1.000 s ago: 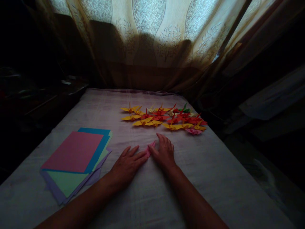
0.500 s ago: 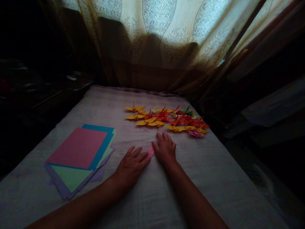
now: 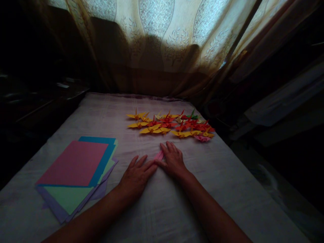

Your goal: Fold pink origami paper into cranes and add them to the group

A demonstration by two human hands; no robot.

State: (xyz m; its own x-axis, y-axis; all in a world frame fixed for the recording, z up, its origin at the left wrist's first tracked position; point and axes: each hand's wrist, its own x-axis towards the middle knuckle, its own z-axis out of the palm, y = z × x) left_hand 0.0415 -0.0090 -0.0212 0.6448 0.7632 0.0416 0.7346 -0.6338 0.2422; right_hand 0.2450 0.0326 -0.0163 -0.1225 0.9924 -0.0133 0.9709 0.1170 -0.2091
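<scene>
A small folded piece of pink paper point(image 3: 159, 155) lies on the cloth between my two hands, partly hidden under the fingers. My left hand point(image 3: 138, 173) rests flat with its fingers spread, and its thumb side touches the lower left end of the paper. From the other side my right hand point(image 3: 172, 159) has thumb and fingers around the paper, holding it against the cloth. Beyond the hands stand several folded paper cranes point(image 3: 152, 128) in rows, yellow, red, cream and green, with a pink crane point(image 3: 202, 138) at the near right.
On the left lies a stack of square paper sheets point(image 3: 73, 163), pink on top, then blue, pale green and purple. A pale checked cloth point(image 3: 108, 111) covers the surface under everything. Behind it hangs a patterned curtain point(image 3: 174, 44); both sides are very dark.
The view has shifted a little, so things sit further left. My right thumb has come down to the lower end of the pink paper, beside my left hand, and more of its upper part shows.
</scene>
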